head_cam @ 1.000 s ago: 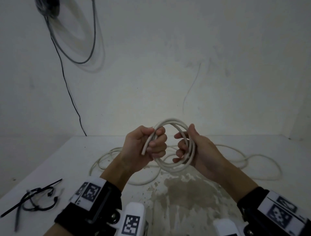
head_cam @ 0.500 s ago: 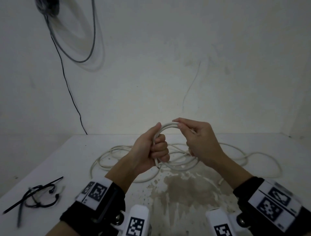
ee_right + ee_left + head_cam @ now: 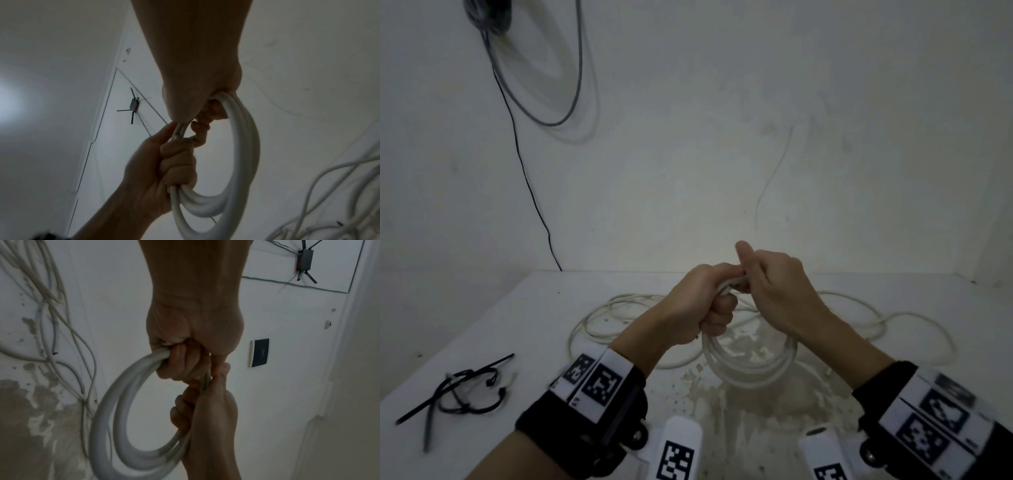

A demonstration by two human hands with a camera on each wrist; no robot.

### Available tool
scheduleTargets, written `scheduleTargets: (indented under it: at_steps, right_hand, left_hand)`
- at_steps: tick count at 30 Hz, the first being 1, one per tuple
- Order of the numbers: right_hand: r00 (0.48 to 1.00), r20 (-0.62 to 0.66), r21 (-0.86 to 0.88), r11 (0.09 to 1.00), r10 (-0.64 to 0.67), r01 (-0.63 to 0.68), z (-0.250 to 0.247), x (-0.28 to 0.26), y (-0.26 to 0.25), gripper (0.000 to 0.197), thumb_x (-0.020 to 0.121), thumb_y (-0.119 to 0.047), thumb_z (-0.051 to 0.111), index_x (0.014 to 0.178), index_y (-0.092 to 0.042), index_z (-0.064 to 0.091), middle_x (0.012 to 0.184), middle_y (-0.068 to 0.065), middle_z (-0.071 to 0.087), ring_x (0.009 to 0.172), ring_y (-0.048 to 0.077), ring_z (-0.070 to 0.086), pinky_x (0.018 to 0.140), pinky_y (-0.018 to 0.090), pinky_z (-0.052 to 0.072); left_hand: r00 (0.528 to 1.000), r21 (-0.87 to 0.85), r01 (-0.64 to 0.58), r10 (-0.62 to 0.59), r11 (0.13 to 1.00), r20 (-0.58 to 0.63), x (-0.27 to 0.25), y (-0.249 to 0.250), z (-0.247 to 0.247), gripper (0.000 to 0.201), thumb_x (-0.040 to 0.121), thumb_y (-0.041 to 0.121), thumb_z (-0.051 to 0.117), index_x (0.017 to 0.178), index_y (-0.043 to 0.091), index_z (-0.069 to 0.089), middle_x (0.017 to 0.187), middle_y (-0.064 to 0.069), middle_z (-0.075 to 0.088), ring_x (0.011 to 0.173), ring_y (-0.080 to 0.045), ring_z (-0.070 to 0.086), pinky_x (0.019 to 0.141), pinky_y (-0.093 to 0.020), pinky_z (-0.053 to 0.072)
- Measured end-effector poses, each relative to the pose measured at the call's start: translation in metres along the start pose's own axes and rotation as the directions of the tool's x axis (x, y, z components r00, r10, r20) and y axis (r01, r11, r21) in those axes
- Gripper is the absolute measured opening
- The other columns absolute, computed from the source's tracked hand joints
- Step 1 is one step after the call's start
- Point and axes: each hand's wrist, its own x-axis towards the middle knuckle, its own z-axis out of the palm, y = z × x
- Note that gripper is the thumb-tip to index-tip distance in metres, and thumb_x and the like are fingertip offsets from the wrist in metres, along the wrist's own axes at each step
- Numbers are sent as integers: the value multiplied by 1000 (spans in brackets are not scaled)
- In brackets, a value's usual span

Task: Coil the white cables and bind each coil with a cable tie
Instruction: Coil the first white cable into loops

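Observation:
A white cable coil (image 3: pixel 750 371) of several loops hangs in the air above the table, held at its top by both hands. My left hand (image 3: pixel 705 301) is fisted round one side of the coil (image 3: pixel 115 410). My right hand (image 3: pixel 770 291) curls its fingers round the other side, thumb up, knuckles touching the left hand. In the right wrist view the coil (image 3: pixel 242 154) runs through my right palm down to the left fist (image 3: pixel 176 164). More loose white cable (image 3: pixel 613 308) sprawls on the table behind. Black cable ties (image 3: pixel 453 394) lie at the front left.
The white table (image 3: pixel 524 342) has a worn brown patch (image 3: pixel 750 421) under the coil. Walls close it in at the back and the right. A dark cord (image 3: pixel 524 171) hangs down the back wall from a grey cable loop (image 3: pixel 571 85).
Both hands have come together at the top of the coil. The coil has swung from standing between the hands to hanging below them. My right hand has gone from fingertips on the loop to a full grip.

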Motion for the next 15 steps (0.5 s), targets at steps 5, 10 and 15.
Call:
scheduleTargets:
  at_steps: [5,10,15]
  right_hand:
    - [974,-135,259,955,183,-144,10,-8,2,61,97,-43,35,47,-9,38,40,3,31,33,12,29,38,24,28]
    - [976,160,446,871,148,-205,2,-14,-5,50,92,-51,37,60,-15,51,43,-7,40,36,10,35,37,24,33]
    - [962,198,274,953,-189,131,-1,-16,2,19,92,-20,56,103,-25,71,64,-2,67,53,17,59,53,33,52]
  left_hand:
    - [956,102,-119,142,988,-256,1,5,6,32,98,26,28,101,2,50,41,3,37,31,-7,26,36,-16,20]
    - [926,405,-116,246,907,-286,-2,8,5,47,97,52,16,96,16,47,51,1,39,36,-7,33,40,-21,27]
    - [970,445,-26,130,895,-204,-5,12,1,69,84,67,-2,115,21,38,32,9,34,33,-6,27,39,-20,22]
